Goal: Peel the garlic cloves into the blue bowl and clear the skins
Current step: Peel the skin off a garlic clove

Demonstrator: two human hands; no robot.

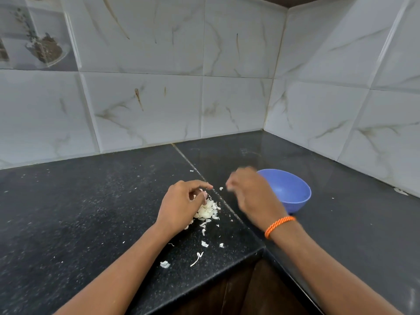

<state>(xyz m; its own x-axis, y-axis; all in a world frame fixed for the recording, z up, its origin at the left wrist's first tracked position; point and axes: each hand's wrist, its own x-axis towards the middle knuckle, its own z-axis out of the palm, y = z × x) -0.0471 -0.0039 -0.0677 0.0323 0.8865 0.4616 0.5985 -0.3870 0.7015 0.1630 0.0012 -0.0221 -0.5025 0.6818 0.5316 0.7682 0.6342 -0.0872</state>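
A blue bowl (292, 189) stands on the black counter (79, 212), right of centre. A pile of white garlic skins (208, 210) lies just left of the counter seam. My left hand (181, 205) rests over the pile's left side, fingers curled down onto it; what they pinch is hidden. My right hand (252, 194) hovers between the pile and the bowl, blurred by motion, fingers bunched, and partly covers the bowl's near left rim. An orange cord band (278, 226) circles the right wrist. The bowl's contents are hardly visible.
Loose skin scraps (197, 258) are scattered toward the counter's front edge (204, 285), which drops to a dark cabinet. Marble-look tiled walls (227, 98) close the corner behind and on the right. A small white scrap (400, 191) lies by the right wall.
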